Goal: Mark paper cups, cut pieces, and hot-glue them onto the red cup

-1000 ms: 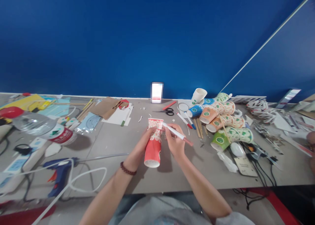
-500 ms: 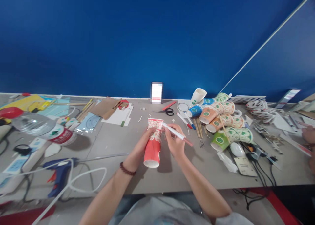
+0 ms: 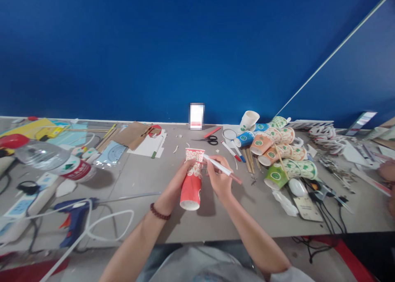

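Clock positions are taken from the wearer's seat, with the red cup [image 3: 191,187] as centre and 12 pointing to the wall.

Change noted over the last second: slight. The cup's near end has swung a touch toward 7 o'clock; the marker [image 3: 222,167] shows no clear shift against it. Judged from this, the work stands at a steady hold, with close work at the cup's patterned far end.

The cup is at the middle of the worktop [image 3: 135,183], directly before the wearer, long axis lying roughly 12 to 6. Whether its near end touches the surface cannot be told.

Left hand [image 3: 184,173]: comes in from 7 o'clock, wrist low, thumb along the cup's side. Fingers clamped on the cup; those underneath are hidden.

Right hand [image 3: 220,175]: comes in from 4 o'clock, fingers pinched on the marker in a writing grip. The marker's front end points to 10 o'clock, at the cup's right side; contact cannot be confirmed.

Nearby: scissors [image 3: 212,140] at 1 o'clock, spare pens [image 3: 231,151] at 2, glue gun [image 3: 74,222] between 8 and 9.
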### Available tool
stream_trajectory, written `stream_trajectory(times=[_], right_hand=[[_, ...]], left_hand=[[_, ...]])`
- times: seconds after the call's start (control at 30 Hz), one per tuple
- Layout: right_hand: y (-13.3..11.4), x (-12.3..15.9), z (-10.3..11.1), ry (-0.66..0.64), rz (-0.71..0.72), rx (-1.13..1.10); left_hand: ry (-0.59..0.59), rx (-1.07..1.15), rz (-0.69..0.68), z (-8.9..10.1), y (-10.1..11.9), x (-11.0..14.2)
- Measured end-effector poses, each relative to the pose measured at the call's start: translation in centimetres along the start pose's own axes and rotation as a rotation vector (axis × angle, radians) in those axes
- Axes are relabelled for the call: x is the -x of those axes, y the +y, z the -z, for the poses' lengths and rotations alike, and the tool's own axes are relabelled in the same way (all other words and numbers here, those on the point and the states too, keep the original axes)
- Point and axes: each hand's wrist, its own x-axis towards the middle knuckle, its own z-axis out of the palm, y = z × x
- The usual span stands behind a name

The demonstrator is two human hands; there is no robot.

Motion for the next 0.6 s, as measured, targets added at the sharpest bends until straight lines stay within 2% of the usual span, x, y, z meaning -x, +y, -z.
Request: stream_trajectory(times=[0.2,0.6], right_hand=[[-0.16,-0.13,-0.02,0.008,-0.006,-0.014],[-0.13,0.08,0.04,0.004,-0.003,0.001]], left_hand=[[-0.04,-0.018,-0.024,0.47,-0.29,-0.4],[-0.049,0.003,-0.021,0.28,-0.23,-0.1]])
